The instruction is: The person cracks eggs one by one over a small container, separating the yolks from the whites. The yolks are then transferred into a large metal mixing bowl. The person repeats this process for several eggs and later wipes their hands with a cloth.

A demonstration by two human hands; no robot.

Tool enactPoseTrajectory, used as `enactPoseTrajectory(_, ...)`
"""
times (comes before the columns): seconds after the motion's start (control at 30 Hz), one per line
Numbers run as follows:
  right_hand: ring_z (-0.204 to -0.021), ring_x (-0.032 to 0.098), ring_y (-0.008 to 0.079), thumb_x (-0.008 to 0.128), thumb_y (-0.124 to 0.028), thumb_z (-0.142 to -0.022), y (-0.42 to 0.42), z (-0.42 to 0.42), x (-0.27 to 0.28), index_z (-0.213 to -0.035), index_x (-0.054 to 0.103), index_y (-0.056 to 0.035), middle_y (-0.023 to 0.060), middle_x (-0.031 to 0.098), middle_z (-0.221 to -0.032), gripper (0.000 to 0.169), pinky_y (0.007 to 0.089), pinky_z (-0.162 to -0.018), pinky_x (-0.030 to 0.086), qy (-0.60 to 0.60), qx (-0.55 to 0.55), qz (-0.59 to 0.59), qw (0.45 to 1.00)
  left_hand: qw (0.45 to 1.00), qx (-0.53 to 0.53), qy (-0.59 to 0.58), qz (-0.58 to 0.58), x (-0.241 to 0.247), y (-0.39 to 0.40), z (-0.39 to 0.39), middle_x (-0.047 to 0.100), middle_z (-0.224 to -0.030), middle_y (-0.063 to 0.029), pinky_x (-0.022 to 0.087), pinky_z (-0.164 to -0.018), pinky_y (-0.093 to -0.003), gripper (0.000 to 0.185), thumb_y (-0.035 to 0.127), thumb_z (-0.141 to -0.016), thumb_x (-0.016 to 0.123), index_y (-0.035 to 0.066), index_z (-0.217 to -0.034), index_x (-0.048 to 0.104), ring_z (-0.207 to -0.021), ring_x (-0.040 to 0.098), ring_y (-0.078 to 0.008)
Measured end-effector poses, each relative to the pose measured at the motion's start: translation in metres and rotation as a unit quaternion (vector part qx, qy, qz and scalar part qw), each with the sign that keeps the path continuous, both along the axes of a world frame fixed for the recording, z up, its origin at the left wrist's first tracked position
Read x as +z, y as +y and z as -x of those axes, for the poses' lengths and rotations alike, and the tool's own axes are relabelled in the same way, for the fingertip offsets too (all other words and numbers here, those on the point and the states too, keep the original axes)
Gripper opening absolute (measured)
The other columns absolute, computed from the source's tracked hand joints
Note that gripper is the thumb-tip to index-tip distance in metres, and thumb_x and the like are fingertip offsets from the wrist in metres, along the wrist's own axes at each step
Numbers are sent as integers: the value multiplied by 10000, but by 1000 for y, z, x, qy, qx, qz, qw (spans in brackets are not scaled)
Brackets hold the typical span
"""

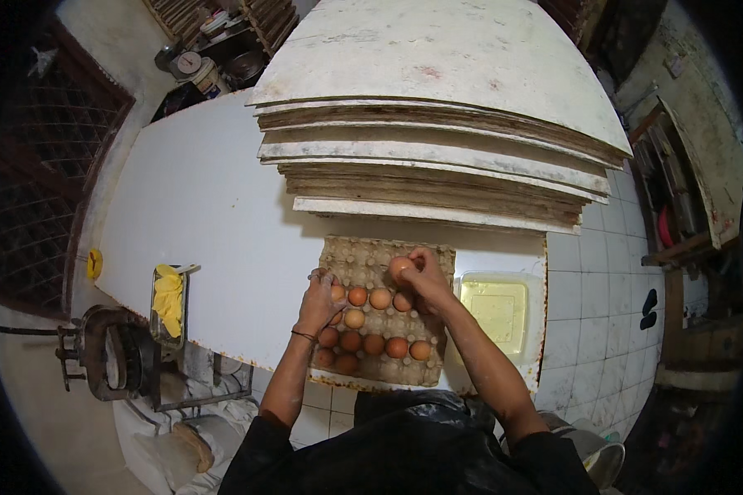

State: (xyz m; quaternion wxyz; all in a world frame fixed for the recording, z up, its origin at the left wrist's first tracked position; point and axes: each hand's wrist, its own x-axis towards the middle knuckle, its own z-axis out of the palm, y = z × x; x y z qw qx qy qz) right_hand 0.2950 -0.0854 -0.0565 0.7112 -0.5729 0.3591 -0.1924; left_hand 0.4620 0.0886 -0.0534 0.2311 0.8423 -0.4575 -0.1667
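Note:
A grey pulp egg tray [424, 368] lies at the table's front edge, before my body. Several brown eggs [374, 344] sit in its cups, in rows towards the near side and the middle. Between the thumb and fingers of my right hand [430, 278] is a brown egg [400, 268], held above the tray's far right part. My left hand [317, 304] is at the tray's left edge, its fingers and thumb around a lighter egg [338, 293] partly hidden by them. Right of the tray stands a transparent plastic container [494, 315] with pale yellow liquid in it.
A tall stack of whitish boards [439, 148] rises just beyond the tray. Far left on the white table [223, 247], a metal pan [182, 309] holds a yellow, butter-like mass [168, 297]. A yellow tape roll [94, 264] lies at the left corner. Below right stands a metal pot [603, 461].

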Motion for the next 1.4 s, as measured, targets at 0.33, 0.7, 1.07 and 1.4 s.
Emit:
enactPoseTrajectory(0.33,-641,509,178,360,-304,-919,43,114,50,-1162,363,-103,96,462,-937,314,301,-517,424,-212,-193,-333,898,446,192,803,344,67,-39,129,496,-971,-129,481,-772,-320,183,175,-855,446,72,-1005,426,-851,546,-232)
enactPoseTrajectory(0.7,-970,436,205,412,-304,-877,51,154,95,-1153,380,15,115,441,-1067,423,322,-873,357,-128,-222,191,948,886,-4,350,305,64,-63,218,449,-1087,-139,377,-891,-341,377,-37,-802,467,-31,-1167,371,-997,468,-252)
enactPoseTrajectory(1.07,-926,445,159,408,-274,-876,51,148,77,-1165,386,-39,84,445,-1014,372,275,-831,379,-224,-242,41,943,529,211,720,395,53,-67,224,508,-1033,-148,394,-875,-335,349,105,-883,458,-65,-1173,364,-956,504,-262)
enactPoseTrajectory(1.4,-943,450,184,426,-270,-882,57,130,82,-1122,424,1,107,457,-1038,362,305,-854,373,-156,-229,125,953,503,228,767,327,46,-62,207,518,-978,-79,438,-820,-323,313,301,-947,345,27,-1035,469,-868,543,-205)
